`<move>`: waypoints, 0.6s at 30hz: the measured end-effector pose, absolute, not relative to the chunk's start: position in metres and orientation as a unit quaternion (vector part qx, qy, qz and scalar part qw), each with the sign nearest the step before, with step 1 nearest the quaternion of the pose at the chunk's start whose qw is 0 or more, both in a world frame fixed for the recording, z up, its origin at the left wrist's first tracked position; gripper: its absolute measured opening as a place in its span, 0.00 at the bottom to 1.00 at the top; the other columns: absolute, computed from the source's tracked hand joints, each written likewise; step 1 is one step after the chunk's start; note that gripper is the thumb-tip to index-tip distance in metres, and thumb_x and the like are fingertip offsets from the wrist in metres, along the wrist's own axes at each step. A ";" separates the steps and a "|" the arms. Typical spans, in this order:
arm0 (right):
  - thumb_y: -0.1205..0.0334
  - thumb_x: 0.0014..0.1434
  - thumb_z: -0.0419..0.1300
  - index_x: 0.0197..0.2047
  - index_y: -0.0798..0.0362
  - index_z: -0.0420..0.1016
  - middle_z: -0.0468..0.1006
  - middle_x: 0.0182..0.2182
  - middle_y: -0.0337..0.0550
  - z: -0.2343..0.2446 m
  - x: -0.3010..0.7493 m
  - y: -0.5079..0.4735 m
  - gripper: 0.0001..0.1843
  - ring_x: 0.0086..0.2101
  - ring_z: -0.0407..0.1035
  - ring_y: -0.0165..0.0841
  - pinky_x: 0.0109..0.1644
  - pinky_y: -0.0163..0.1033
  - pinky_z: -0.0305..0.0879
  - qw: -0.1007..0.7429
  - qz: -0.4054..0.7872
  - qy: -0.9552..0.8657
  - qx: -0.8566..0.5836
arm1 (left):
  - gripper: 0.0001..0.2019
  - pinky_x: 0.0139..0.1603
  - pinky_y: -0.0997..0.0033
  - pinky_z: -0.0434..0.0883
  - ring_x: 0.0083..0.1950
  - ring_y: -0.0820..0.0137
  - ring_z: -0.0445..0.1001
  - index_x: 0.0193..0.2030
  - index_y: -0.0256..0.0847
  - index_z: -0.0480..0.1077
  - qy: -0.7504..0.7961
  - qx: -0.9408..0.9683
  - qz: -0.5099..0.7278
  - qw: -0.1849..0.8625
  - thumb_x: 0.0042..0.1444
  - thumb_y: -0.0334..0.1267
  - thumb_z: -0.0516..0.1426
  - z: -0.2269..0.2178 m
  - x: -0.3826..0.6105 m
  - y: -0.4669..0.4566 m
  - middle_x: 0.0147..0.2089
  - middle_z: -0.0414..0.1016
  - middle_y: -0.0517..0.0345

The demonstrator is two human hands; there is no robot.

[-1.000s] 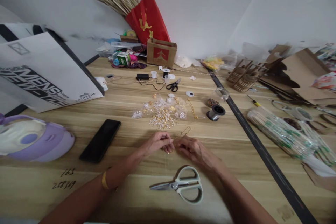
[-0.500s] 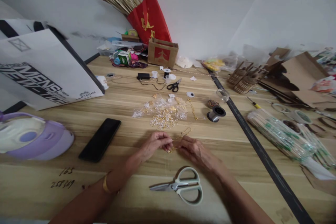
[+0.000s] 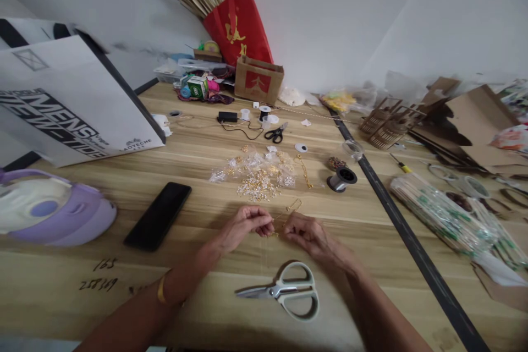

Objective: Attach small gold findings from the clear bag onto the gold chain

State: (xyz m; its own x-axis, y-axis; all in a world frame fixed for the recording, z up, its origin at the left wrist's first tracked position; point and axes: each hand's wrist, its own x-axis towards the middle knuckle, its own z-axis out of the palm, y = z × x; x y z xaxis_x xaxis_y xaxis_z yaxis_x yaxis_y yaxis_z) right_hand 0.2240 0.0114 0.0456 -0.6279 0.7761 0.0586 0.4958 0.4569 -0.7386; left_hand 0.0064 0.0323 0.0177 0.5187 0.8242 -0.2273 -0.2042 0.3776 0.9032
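My left hand [image 3: 243, 226] and my right hand [image 3: 307, 235] rest close together on the wooden table [image 3: 206, 159], both with fingers pinched. Between the fingertips hangs a small gold piece [image 3: 273, 231], with a thin gold wire or chain running up to a gold loop [image 3: 292, 206] just beyond my right hand. A heap of small gold jewellery parts in clear bags [image 3: 258, 176] lies a little farther away. Pale green scissors [image 3: 289, 291] lie shut on the table just in front of my hands.
A black phone [image 3: 159, 223] lies to the left, a purple and white case [image 3: 49, 214] at the far left, a large white shopping bag [image 3: 61, 115] behind it. A wire spool [image 3: 341, 179], black scissors [image 3: 274, 133] and a red bag [image 3: 239, 27] stand farther back. Bagged sticks [image 3: 445, 214] lie right.
My hands have stayed together, fingers shifting slightly on the small gold piece. The view has drifted a little; nothing on the table has moved.
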 end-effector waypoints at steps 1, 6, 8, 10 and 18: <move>0.62 0.64 0.52 0.34 0.53 0.67 0.70 0.31 0.40 0.044 0.225 0.012 0.08 0.31 0.64 0.29 0.32 0.32 0.58 0.198 0.362 -0.826 -0.385 | 0.11 0.32 0.75 0.68 0.28 0.74 0.72 0.29 0.33 0.72 0.349 0.442 0.342 0.752 0.48 0.41 0.63 0.018 0.006 0.032 0.28 0.77 0.55; 0.61 0.63 0.53 0.33 0.54 0.68 0.70 0.32 0.41 0.040 0.228 0.014 0.09 0.32 0.64 0.30 0.32 0.32 0.58 0.195 0.387 -0.812 -0.392 | 0.11 0.33 0.74 0.68 0.28 0.74 0.72 0.30 0.33 0.73 0.341 0.457 0.344 0.746 0.49 0.41 0.62 0.020 0.005 0.031 0.29 0.78 0.54; 0.60 0.63 0.53 0.33 0.54 0.69 0.71 0.32 0.41 0.039 0.229 0.015 0.08 0.33 0.64 0.30 0.32 0.31 0.58 0.195 0.390 -0.809 -0.395 | 0.11 0.33 0.75 0.67 0.28 0.74 0.72 0.30 0.33 0.73 0.343 0.464 0.345 0.740 0.49 0.41 0.62 0.021 0.005 0.030 0.29 0.78 0.54; 0.61 0.63 0.53 0.34 0.54 0.69 0.71 0.32 0.41 0.038 0.229 0.015 0.08 0.33 0.64 0.30 0.31 0.31 0.58 0.195 0.392 -0.806 -0.398 | 0.10 0.33 0.75 0.67 0.28 0.75 0.72 0.29 0.33 0.73 0.345 0.469 0.348 0.735 0.49 0.41 0.62 0.022 0.005 0.030 0.28 0.78 0.55; 0.58 0.63 0.53 0.33 0.55 0.69 0.70 0.31 0.41 0.036 0.228 0.015 0.11 0.31 0.64 0.29 0.30 0.31 0.58 0.189 0.394 -0.804 -0.403 | 0.09 0.32 0.75 0.66 0.28 0.73 0.71 0.29 0.34 0.74 0.362 0.474 0.362 0.717 0.46 0.39 0.64 0.018 0.005 0.032 0.27 0.77 0.55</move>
State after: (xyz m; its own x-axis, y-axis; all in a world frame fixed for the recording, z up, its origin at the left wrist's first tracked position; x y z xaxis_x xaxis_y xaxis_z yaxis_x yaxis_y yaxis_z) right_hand 0.2276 0.0149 0.0360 -0.6042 0.7967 -0.0141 0.4992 0.3646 -0.7860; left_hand 0.0051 0.0319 0.0180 0.4759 0.8619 -0.1751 -0.1768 0.2888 0.9409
